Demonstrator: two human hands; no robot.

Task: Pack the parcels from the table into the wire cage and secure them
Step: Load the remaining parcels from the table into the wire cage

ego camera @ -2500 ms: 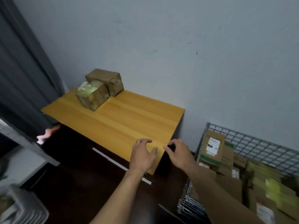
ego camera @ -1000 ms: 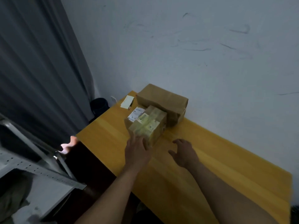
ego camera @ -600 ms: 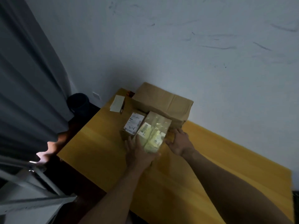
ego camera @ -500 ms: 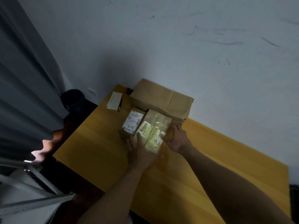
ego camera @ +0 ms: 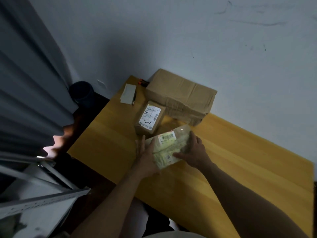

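yellow-taped parcel [ego camera: 169, 146] | tilted, lifted | small labelled box [ego camera: 149, 118], large box [ego camera: 180, 97] on table [ego camera: 240, 160]

Yellow wooden table [ego camera: 223, 169] carries large box [ego camera: 181, 97] against wall, labelled box [ego camera: 150, 117] just beside it, slip [ego camera: 128, 93] at corner.
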